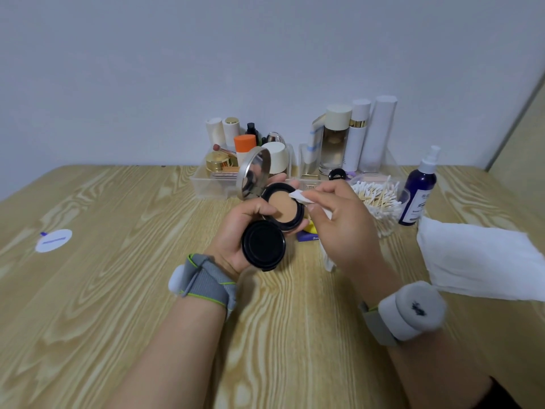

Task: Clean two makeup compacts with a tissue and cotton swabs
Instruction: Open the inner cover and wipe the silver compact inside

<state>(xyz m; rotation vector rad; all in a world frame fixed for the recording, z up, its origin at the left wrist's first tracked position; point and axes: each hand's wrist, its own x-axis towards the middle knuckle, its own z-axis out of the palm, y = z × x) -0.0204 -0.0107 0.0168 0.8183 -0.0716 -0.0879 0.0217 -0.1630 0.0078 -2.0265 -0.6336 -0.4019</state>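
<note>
My left hand holds an open black compact above the table, its tan cushion facing up and its silver mirrored lid tilted back. A round black inner cover hangs open toward me from the same compact. My right hand pinches a folded white tissue, and the tissue's corner touches the compact's right rim. A pile of cotton swabs lies just behind my right hand. A second compact is not clearly visible.
Two clear organizers with bottles and jars stand at the back by the wall. A dark blue spray bottle is at the right, with a stack of white tissues in front of it. A round white sticker lies at the left.
</note>
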